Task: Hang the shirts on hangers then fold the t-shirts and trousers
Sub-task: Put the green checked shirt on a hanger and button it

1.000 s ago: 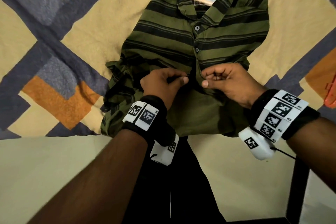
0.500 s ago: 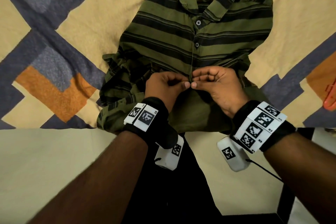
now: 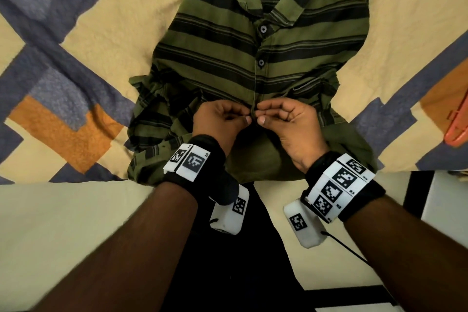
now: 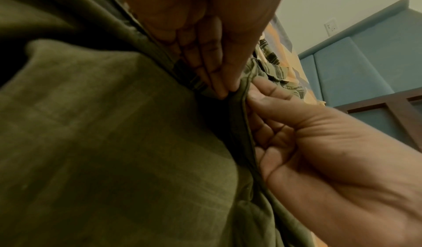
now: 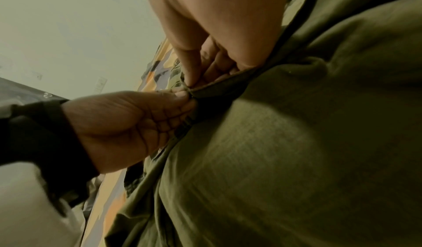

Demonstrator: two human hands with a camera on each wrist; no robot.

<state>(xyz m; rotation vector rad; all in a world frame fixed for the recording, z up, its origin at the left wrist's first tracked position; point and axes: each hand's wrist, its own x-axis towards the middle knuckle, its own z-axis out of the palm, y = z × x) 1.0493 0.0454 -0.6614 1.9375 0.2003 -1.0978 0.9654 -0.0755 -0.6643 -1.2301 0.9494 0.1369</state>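
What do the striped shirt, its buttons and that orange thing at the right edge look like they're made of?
The striped shirt looks like thin woven cloth, perhaps cotton: matt, creasing softly, with a faint weave in the wrist views. Its buttons look like dark, smooth plastic, though too small to be sure. The orange thing looks like moulded plastic with a slight sheen, probably a hanger; only part shows.
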